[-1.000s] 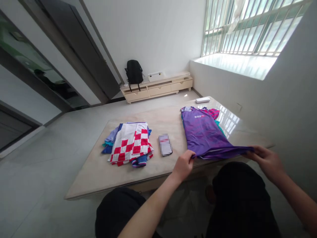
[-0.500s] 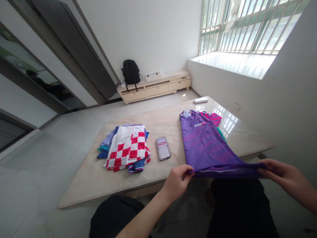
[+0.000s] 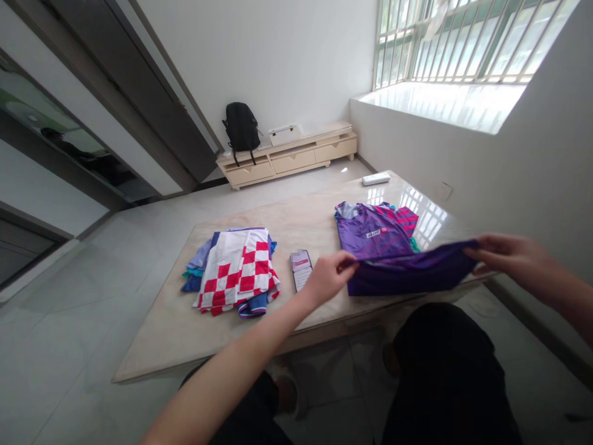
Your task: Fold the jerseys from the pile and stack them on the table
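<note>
A purple jersey (image 3: 384, 238) lies on the right part of the table, its collar toward the far side and its lower part lifted and doubled over toward the collar. My left hand (image 3: 330, 277) pinches the raised hem at its left corner. At the right corner, my right hand (image 3: 504, 254) grips the same hem between thumb and fingers. Pink-striped and green cloth shows from beneath the jersey at its right. Left of my left hand lies a phone (image 3: 301, 269), partly hidden by that hand.
Several folded shirts, topped by a red-and-white checkered jersey (image 3: 238, 266), lie on the left of the marble-like table (image 3: 157, 352). A white object (image 3: 376, 178) rests at the far edge. Beyond stands a low cabinet (image 3: 296, 162) with a black backpack (image 3: 241, 127).
Both hands have moved up and away from me, carrying the jersey's hem from the near table edge toward the collar. The lower part is now folded over.
</note>
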A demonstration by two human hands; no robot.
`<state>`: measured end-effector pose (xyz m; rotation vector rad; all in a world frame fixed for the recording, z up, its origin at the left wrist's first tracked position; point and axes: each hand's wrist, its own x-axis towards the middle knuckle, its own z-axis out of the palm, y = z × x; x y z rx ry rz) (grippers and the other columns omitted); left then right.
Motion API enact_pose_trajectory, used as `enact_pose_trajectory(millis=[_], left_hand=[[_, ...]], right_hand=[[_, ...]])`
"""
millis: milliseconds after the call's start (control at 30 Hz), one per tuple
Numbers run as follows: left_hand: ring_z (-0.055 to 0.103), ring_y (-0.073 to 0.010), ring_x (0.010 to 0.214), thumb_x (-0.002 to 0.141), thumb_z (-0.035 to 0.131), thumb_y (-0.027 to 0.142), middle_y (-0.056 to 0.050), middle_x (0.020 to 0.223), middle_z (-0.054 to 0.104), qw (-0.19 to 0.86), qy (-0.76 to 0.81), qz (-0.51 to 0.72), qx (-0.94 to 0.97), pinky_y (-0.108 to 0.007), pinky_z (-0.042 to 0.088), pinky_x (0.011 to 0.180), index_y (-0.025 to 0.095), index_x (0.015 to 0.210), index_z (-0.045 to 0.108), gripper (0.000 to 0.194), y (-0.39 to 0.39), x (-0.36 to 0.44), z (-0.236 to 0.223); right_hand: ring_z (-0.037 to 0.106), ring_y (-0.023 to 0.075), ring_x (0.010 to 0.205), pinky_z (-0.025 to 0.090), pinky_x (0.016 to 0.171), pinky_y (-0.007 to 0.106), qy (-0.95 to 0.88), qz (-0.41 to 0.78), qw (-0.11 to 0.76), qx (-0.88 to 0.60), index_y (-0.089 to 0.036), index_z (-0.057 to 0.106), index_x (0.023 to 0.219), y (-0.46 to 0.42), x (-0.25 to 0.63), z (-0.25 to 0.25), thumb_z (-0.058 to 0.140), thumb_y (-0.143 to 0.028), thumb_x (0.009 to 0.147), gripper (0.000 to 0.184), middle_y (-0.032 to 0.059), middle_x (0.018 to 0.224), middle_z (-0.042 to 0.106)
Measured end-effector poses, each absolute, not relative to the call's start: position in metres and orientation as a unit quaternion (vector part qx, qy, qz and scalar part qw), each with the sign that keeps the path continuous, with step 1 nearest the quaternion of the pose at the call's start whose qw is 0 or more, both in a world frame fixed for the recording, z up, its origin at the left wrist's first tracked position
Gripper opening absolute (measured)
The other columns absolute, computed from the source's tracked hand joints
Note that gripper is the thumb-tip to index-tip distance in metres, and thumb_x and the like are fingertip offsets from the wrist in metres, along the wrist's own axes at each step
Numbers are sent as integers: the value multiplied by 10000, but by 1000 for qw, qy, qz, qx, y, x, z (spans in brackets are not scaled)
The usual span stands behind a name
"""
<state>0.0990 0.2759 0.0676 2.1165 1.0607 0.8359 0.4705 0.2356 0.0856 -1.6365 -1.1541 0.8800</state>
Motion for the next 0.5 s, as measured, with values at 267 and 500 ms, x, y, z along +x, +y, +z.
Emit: enact_pose_trajectory(millis=[267,500], left_hand=[[591,-263,1292,988,549,142,-235,1440,560,144,490,366,778,-412,449,1113,106,1328,566,342,438,126,100],[603,-269,1310,903,662,206,-97,1390,657,125,468,232,844,-388,468,1150,253,1150,701,254,294,39,-15]], right_hand=[[668,168,1051,524,1021,387,-462,206,528,-682,-79,599,1236,416,427,102,712,-148,840,418,159,1252,689],[664,264,1119,525,1010,438,-530,147,488,-678,-177,709,1135,343,372,-30,638,-182,820,323,123,1217,721]])
